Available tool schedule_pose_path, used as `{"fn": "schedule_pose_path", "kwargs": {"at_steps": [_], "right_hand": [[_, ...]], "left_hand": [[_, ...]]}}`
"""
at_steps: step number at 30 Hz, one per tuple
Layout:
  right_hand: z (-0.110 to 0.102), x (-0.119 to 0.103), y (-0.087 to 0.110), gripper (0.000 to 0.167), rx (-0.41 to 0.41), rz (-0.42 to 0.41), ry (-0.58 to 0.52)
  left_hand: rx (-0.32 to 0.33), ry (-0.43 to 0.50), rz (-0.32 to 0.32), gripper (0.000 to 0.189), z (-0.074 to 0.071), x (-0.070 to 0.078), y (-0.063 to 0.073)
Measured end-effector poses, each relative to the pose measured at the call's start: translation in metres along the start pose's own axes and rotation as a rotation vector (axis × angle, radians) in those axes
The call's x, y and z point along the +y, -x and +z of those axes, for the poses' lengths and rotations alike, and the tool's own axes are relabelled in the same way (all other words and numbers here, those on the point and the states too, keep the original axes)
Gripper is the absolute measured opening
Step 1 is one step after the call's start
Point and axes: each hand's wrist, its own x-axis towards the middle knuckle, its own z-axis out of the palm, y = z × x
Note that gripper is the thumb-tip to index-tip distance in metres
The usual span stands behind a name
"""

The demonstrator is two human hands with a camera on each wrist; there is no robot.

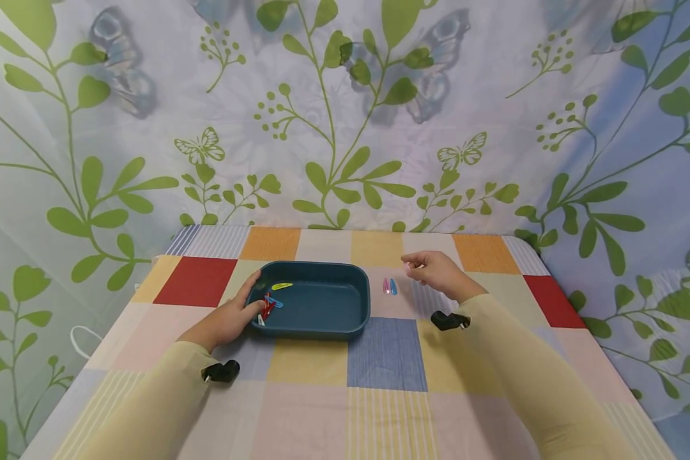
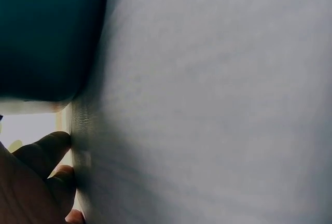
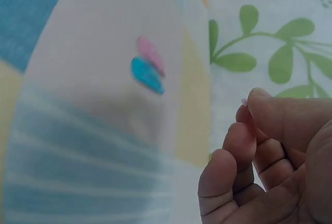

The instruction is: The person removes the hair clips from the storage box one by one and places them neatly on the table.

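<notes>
A dark teal tray (image 1: 322, 332) lies on the patchwork cloth. My left hand (image 1: 232, 319) grips its left end, thumb over the rim and fingers along the outer wall; the left wrist view shows some fingers (image 2: 44, 154) beside the tray (image 2: 44, 37). Inside, at the left, lie a yellow hair clip (image 1: 282, 286), a blue hair clip (image 1: 274, 301), red clips (image 1: 268, 309) and a whitish one (image 1: 261, 320). To the tray's right, my raised right hand (image 1: 436, 273) pinches a small pale hair clip (image 3: 245, 101), mostly hidden by thumb and fingertips.
Between the tray and my right hand, a pink hair clip (image 1: 386, 285) and a blue one (image 1: 393, 287) lie side by side on the cloth. A leaf-patterned curtain (image 1: 333, 128) hangs behind the table. A white cable loop (image 1: 83, 342) shows at the left edge.
</notes>
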Motion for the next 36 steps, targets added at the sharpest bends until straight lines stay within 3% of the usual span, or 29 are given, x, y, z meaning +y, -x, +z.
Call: {"fn": "schedule_pose_path", "kwargs": {"at_steps": [11,31,36], "right_hand": [[0.008,0.022,0.002,0.043,0.02,0.05,0.047],[0.031,0.026,-0.007,0.041,0.01,0.055,0.131],[0.032,0.024,-0.006,0.04,0.009,0.075,0.161]], "left_hand": [[0.01,-0.025,-0.005,0.082,0.001,0.0,0.0],[0.002,0.011,0.014,0.083,0.001,-0.003,-0.003],[0.016,-0.02,0.016,0.085,0.0,0.001,-0.001]]}}
